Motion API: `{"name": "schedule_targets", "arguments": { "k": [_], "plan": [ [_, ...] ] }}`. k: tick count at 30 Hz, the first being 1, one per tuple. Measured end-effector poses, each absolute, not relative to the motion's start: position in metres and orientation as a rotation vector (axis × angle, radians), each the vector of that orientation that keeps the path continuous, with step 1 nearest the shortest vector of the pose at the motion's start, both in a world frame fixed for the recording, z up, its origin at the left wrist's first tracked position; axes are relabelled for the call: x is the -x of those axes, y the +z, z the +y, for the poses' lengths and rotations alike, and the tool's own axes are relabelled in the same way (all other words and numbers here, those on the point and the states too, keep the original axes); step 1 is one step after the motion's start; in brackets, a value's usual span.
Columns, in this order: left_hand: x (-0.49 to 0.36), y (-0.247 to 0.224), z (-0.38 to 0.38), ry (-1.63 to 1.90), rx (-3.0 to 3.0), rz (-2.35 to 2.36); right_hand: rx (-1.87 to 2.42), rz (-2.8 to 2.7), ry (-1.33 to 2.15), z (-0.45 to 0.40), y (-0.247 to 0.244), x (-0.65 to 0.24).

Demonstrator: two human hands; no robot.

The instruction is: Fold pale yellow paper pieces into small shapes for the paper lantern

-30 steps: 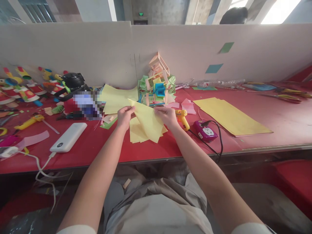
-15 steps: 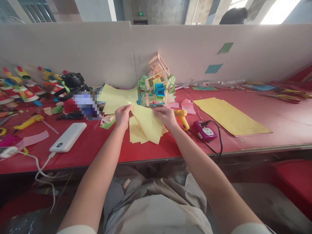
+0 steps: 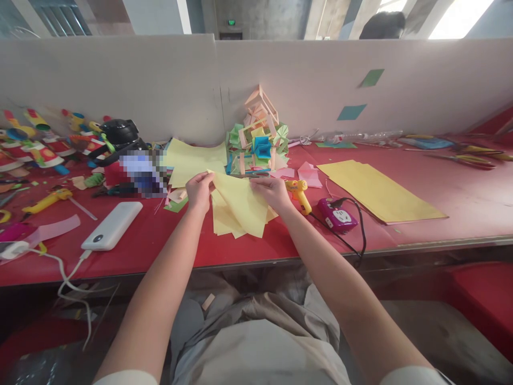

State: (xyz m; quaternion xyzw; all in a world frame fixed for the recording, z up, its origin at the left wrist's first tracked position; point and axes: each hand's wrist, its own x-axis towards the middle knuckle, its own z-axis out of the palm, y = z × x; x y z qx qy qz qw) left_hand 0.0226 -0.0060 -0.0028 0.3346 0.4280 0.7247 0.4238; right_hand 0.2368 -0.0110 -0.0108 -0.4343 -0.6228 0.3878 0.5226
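red table (image 3: 240, 255): yellow sheet (image 3: 250, 206) lowered at ten o'clock, likely flatter; left hand (image 3: 199, 191) there, right hand (image 3: 273, 191) at two, fingers pinching it.

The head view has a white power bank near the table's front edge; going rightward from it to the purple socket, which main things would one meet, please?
Power bank, left hand, held yellow sheet, right hand, yellow glue gun, purple socket.
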Motion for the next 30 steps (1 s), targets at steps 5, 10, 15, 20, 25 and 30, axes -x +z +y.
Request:
{"name": "schedule_targets", "arguments": {
  "k": [5, 10, 15, 20, 25, 30],
  "plan": [
    [-0.0232, -0.0008, -0.0079, 1.826, -0.791, 1.091, 1.044, -1.521, 0.913, -0.0114, -0.0100, -0.2370],
    [-0.0230, -0.0012, -0.0070, 1.854, -0.779, 1.106, 1.052, -1.530, 0.905, -0.0117, -0.0101, -0.2358],
    [-0.0203, -0.0022, -0.0042, 1.861, -0.756, 1.054, 1.053, -1.530, 0.898, -0.0091, -0.0130, -0.2361],
    [-0.0187, -0.0016, -0.0034, 1.853, -0.716, 1.029, 1.032, -1.533, 0.893, -0.0085, -0.0136, -0.2371],
    [-0.0170, -0.0030, -0.0029, 1.847, -0.745, 1.090, 1.049, -1.553, 0.878, -0.0099, -0.0123, -0.2369],
    [-0.0154, -0.0043, -0.0015, 1.864, -0.770, 1.093, 1.054, -1.567, 0.865, -0.0093, -0.0126, -0.2365]
  ]
}}
